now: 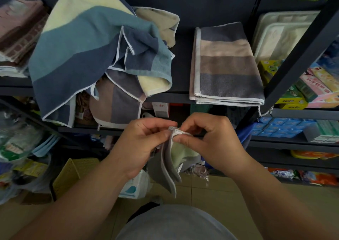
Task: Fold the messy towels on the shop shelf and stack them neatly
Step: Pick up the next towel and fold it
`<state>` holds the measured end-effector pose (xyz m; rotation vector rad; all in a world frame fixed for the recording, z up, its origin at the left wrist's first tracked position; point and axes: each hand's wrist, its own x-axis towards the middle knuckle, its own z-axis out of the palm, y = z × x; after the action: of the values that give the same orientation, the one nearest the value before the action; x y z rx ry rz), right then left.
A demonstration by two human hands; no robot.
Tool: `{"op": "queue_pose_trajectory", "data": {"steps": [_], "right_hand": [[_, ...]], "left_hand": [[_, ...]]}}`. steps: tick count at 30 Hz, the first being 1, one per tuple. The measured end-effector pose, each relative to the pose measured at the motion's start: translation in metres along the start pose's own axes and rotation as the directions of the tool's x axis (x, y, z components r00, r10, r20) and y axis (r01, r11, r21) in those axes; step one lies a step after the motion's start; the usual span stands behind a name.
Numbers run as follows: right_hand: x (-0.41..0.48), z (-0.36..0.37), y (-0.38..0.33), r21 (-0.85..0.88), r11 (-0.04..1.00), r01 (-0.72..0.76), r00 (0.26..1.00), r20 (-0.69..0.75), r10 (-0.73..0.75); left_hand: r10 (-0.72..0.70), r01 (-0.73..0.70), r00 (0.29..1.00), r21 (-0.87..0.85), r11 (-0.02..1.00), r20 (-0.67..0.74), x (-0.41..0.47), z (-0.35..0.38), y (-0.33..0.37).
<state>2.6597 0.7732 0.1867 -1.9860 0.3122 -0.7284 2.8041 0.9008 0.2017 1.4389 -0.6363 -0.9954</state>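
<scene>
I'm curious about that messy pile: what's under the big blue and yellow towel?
A grey-and-brown towel pokes out beneath the blue and yellow towel. Anything deeper under it is covered.

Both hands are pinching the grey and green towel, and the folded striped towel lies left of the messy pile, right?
Not quite: the head view shows the folded striped towel lying right of the messy pile, not left. The left hand and right hand do pinch the grey and green towel.
</scene>
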Motion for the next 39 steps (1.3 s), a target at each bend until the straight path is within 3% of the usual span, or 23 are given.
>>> {"op": "queue_pose_trajectory", "data": {"steps": [5,14,18,21,27,32,35,39], "right_hand": [[0.001,0.0,-0.001,-0.074,0.996,0.052,0.999,-0.013,-0.053],[-0.004,0.008,-0.002,-0.084,0.996,0.012,0.995,-0.095,-0.02],[-0.006,0.009,0.008,-0.121,0.993,0.002,1.0,-0.023,-0.005],[-0.012,-0.003,0.03,-0.223,0.975,-0.025,0.997,0.069,0.041],[-0.025,-0.037,0.07,-0.578,0.809,0.103,0.968,0.245,0.052],[-0.03,-0.061,0.076,-0.771,0.625,0.118,0.976,0.207,0.071],[-0.033,-0.076,0.074,-0.768,0.631,0.109,0.984,0.173,0.041],[-0.038,-0.082,0.061,-0.69,0.718,0.086,0.996,0.075,-0.047]], "left_hand": [[0.015,-0.015,1.0,0.02,1.0,0.006,-0.005,0.005,0.004],[0.083,-0.083,0.997,0.049,0.995,-0.007,-0.01,0.006,0.001],[0.112,-0.109,0.989,0.032,0.993,-0.092,-0.004,0.002,-0.001],[0.194,-0.177,0.966,0.112,0.978,-0.168,0.0,-0.012,0.005],[0.301,-0.255,0.902,0.181,0.95,-0.309,0.007,-0.057,0.014],[0.39,-0.299,0.814,0.265,0.917,-0.431,0.015,-0.095,0.019],[0.456,-0.288,0.778,0.4,0.87,-0.432,0.015,-0.112,0.02],[0.5,-0.258,0.774,0.528,0.809,-0.388,0.012,-0.122,0.014]]}}
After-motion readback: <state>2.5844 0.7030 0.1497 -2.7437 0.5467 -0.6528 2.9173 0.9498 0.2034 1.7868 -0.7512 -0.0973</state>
